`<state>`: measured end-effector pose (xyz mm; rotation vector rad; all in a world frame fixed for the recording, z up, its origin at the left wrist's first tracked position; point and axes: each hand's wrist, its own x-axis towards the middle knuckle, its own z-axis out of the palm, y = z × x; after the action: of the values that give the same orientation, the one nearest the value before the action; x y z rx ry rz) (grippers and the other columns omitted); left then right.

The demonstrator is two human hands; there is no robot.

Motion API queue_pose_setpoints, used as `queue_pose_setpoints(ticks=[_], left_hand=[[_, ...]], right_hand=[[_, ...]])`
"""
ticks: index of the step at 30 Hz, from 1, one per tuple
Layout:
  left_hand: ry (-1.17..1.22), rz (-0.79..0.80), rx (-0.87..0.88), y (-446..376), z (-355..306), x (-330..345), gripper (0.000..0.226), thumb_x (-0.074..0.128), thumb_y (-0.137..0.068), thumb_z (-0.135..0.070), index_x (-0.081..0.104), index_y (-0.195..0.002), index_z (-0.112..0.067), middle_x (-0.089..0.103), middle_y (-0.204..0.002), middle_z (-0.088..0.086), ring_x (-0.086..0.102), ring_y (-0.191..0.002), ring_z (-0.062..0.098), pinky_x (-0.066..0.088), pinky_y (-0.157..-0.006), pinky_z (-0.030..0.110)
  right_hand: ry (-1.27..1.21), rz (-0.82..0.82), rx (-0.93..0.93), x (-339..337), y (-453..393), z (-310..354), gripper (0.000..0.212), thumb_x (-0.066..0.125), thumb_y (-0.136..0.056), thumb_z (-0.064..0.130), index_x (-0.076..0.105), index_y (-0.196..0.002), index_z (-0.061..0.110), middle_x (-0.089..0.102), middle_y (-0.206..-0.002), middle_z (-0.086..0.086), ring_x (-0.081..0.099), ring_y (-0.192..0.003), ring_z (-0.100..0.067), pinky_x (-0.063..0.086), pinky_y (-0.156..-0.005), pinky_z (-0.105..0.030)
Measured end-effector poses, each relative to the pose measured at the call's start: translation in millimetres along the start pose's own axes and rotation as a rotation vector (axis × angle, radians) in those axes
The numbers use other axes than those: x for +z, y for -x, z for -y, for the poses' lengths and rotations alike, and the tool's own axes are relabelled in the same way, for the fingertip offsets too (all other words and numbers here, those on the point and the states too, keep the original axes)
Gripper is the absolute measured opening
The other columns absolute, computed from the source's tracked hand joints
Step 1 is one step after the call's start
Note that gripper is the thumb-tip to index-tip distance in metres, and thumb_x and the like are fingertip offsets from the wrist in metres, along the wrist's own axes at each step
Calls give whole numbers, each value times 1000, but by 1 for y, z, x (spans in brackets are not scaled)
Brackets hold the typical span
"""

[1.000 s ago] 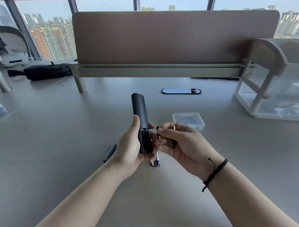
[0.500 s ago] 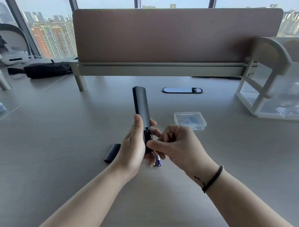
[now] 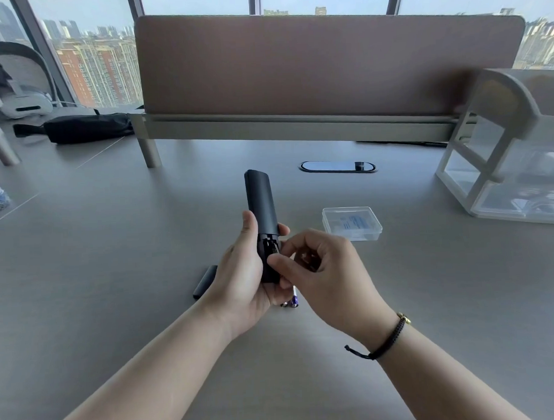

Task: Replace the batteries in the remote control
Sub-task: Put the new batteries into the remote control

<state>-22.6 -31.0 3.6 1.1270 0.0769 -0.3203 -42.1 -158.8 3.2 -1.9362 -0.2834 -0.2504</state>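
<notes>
We see the long black plastic remote control (image 3: 260, 210) held above the grey desk (image 3: 113, 280), its back facing us and its far end pointing away and up. The left hand (image 3: 241, 290) grips its lower part, thumb along the left edge and fingers wrapped round the right side, so most of the body stands clear above the grip while the open battery compartment sits between thumb and fingertips. The right hand (image 3: 329, 277) comes in from the right with its fingers curled, the thumb tip pressing at the lower end of that compartment; whether a battery is under it we cannot tell (the thumb covers the spot). Just below the hands, the ends of two small cylindrical batteries with purple wrap (image 3: 291, 301) lie on the desk. The black curved battery cover (image 3: 205, 282) lies left of the left wrist, apart from the remote. A clear flat plastic box (image 3: 352, 223) sits to the right, near the right hand.
</notes>
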Motion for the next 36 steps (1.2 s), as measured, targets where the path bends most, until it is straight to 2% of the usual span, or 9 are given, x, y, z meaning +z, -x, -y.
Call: queue_pose_setpoints(ticks=[2,6,12,15,18,22,26,31,36], left_hand=[[50,-23,-34,0,-1,-1,58,33,-94,-68,63,-89,-18,56,-67,0,46,-62,20,37,-54,28],[121,-8,-35,-1,-3,0,56,33,-96,-63,60,-90,-14,61,-66,1,58,-61,21,48,-58,31],[40,22,-2,0,-2,1,59,26,-99,-59,58,-93,-10,65,-67,7,66,-60,23,57,-58,38],[51,30,10,1,-2,5,58,26,-100,-58,57,-94,-9,64,-60,3,65,-52,19,57,-56,37],[64,32,39,0,-1,2,59,29,-98,-60,59,-92,-10,64,-65,3,66,-56,20,55,-51,34],[49,52,127,-2,1,0,61,33,-92,-65,62,-97,-11,69,-82,6,70,-72,25,57,-57,37],[-11,51,177,0,2,2,51,43,-87,-59,59,-105,-14,70,-88,7,69,-69,24,57,-56,35],[-55,31,148,-2,2,2,16,54,-97,-33,60,-102,-18,46,-87,12,52,-78,31,55,-59,35],[-132,90,193,-1,6,3,21,57,-90,-38,57,-102,-21,48,-84,10,59,-71,24,50,-50,27]], right_hand=[[-17,62,-10,-2,0,0,7,76,-86,15,71,-82,16,68,-53,7,54,-46,-6,46,-51,-17],[-83,104,23,-9,-5,-2,8,78,-83,8,75,-84,15,62,-52,4,48,-45,-6,42,-50,-16],[-135,89,111,-14,-12,-8,29,88,-71,17,61,-62,22,64,-74,-34,33,-48,-9,29,-49,-25],[-26,68,108,-10,-10,-10,31,85,-74,18,57,-62,21,62,-64,-23,31,-43,-5,28,-45,-21],[22,48,79,-6,-6,-9,27,81,-76,20,58,-63,19,75,-79,-16,34,-40,-5,30,-43,-19],[-14,-1,55,-3,-3,-6,26,78,-81,19,59,-65,9,77,-90,18,35,-38,-5,31,-44,-16],[97,-87,19,0,-2,-6,27,80,-80,28,62,-68,11,66,-67,33,41,-40,-7,32,-45,-16],[311,-142,-37,2,0,-10,13,72,-82,38,75,-94,35,48,-46,12,48,-49,-7,38,-48,-23],[454,-209,-139,5,4,-7,15,63,-81,34,75,-90,32,44,-45,19,47,-47,1,35,-47,-23]])
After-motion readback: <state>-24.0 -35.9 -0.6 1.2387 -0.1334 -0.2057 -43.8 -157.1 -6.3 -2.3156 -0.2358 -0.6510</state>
